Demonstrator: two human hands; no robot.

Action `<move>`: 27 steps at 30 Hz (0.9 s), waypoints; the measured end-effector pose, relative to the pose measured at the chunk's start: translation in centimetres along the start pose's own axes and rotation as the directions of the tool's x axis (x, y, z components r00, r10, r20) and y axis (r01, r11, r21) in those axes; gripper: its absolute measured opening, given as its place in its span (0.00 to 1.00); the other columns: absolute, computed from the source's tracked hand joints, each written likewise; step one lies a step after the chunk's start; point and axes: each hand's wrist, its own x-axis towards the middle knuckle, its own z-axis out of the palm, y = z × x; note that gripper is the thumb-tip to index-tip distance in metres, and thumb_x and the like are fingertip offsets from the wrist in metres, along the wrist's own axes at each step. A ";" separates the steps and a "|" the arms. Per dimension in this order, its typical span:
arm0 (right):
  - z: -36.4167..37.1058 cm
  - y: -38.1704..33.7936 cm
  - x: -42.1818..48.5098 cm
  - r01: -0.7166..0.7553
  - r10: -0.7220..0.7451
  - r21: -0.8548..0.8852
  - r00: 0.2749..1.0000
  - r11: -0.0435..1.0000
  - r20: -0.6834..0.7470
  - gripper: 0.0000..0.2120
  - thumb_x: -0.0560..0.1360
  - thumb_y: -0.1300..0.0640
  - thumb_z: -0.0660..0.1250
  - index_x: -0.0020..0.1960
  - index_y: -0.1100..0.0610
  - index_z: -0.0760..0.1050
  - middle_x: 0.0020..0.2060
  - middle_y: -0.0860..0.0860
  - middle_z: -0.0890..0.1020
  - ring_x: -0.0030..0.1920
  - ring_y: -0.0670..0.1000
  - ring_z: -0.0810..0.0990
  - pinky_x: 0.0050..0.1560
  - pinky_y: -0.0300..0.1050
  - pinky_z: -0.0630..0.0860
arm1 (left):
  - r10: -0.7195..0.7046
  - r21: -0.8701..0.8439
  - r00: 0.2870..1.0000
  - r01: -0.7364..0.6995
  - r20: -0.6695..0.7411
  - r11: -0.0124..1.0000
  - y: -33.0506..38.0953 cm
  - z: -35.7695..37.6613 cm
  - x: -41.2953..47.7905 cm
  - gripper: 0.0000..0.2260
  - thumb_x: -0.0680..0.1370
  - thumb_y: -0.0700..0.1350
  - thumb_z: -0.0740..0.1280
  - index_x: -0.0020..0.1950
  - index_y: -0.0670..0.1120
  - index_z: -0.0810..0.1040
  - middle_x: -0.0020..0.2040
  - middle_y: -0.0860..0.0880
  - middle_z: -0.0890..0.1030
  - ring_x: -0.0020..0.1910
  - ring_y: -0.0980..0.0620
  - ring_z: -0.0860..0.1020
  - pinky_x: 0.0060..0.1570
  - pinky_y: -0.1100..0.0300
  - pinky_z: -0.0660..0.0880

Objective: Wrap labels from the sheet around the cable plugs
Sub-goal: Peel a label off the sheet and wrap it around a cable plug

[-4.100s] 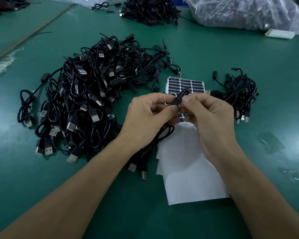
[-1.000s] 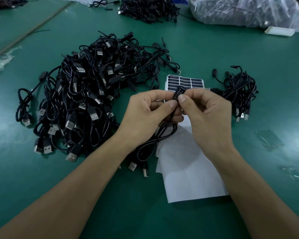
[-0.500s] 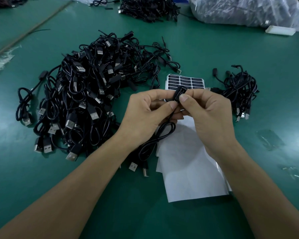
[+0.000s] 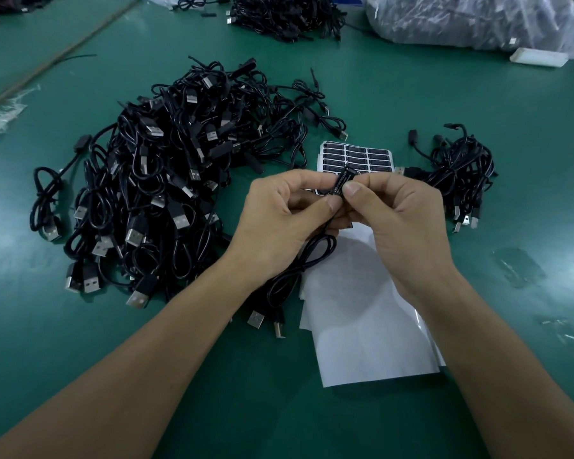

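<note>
**cablefan:** ok so where's the plug at right now?

**me:** Up off the table point(image 4: 312, 422), over the middle of it, pinched between both my hands. My left hand point(image 4: 279, 220) has thumb and forefinger curled onto the lower end of the plug point(image 4: 346, 176). My right hand point(image 4: 401, 223) pinches it from the other side, thumb tip right on the black label point(image 4: 339, 186) with white print. The rest of my fingers on both hands are curled in underneath. Can't tell if the label's stuck down all the way round, my thumbs cover that bit.

**cablefan:** and the rest of that cable?

**me:** The cable point(image 4: 299, 270) hangs out from under my left palm in a loop. Its USB end lies on the table toward the near edge, just beside the white backing paper point(image 4: 362, 326). The label sheet point(image 4: 357, 155) sits just past my fingertips toward the far edge, rows of black labels, partly hidden by my hands. The big heap of black cables point(image 4: 166, 180) is out toward the left edge. The small bunch point(image 4: 458, 173) is toward the right edge, just beside the sheet. Along the far edge there's another cable pile point(image 4: 285, 14), a clear plastic bag point(image 4: 471, 21) and a white block point(image 4: 537, 57) next to it.
</note>
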 end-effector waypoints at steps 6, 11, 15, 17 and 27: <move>0.1 0.0 0.0 0.005 -0.005 -0.009 1.000 1.000 -0.009 0.06 0.79 0.65 0.68 0.44 0.60 0.82 0.36 0.53 0.86 0.37 0.53 0.86 0.41 0.42 0.82 | -0.014 -0.004 1.000 0.014 -0.009 1.000 0.1 0.0 0.0 0.09 0.78 0.30 0.68 0.51 0.42 0.81 0.36 0.47 0.86 0.36 0.52 0.86 0.37 0.64 0.81; 0.1 0.0 0.0 0.003 -0.004 -0.022 1.000 1.000 -0.019 0.06 0.78 0.64 0.69 0.43 0.59 0.83 0.36 0.53 0.86 0.37 0.53 0.86 0.41 0.42 0.82 | -0.030 0.010 0.999 0.030 -0.021 0.999 0.1 -0.1 0.1 0.08 0.78 0.31 0.69 0.55 0.39 0.80 0.40 0.41 0.86 0.37 0.49 0.86 0.39 0.61 0.82; 0.2 0.0 0.0 0.018 -0.019 -0.030 0.999 0.999 -0.032 0.07 0.77 0.64 0.69 0.42 0.57 0.83 0.35 0.52 0.86 0.36 0.52 0.86 0.40 0.41 0.82 | -0.035 0.005 0.999 0.035 -0.020 0.999 0.1 -0.1 0.1 0.08 0.78 0.30 0.69 0.52 0.42 0.81 0.37 0.45 0.86 0.36 0.50 0.86 0.38 0.62 0.81; 0.3 0.0 -0.1 0.025 -0.027 -0.040 0.999 0.999 -0.041 0.07 0.77 0.64 0.70 0.42 0.57 0.83 0.35 0.51 0.86 0.36 0.51 0.86 0.40 0.41 0.82 | -0.031 0.009 0.999 0.031 -0.015 0.999 0.0 -0.1 0.1 0.07 0.78 0.31 0.69 0.53 0.41 0.81 0.37 0.44 0.86 0.37 0.49 0.86 0.38 0.61 0.82; 0.7 -0.1 -0.3 0.040 -0.056 -0.138 0.992 0.990 -0.117 0.03 0.74 0.63 0.73 0.41 0.57 0.83 0.33 0.50 0.86 0.34 0.50 0.86 0.39 0.44 0.83 | -0.017 0.053 0.999 0.019 -0.038 0.998 -0.1 -0.1 0.2 0.07 0.78 0.31 0.69 0.49 0.42 0.81 0.33 0.48 0.85 0.32 0.51 0.85 0.35 0.60 0.81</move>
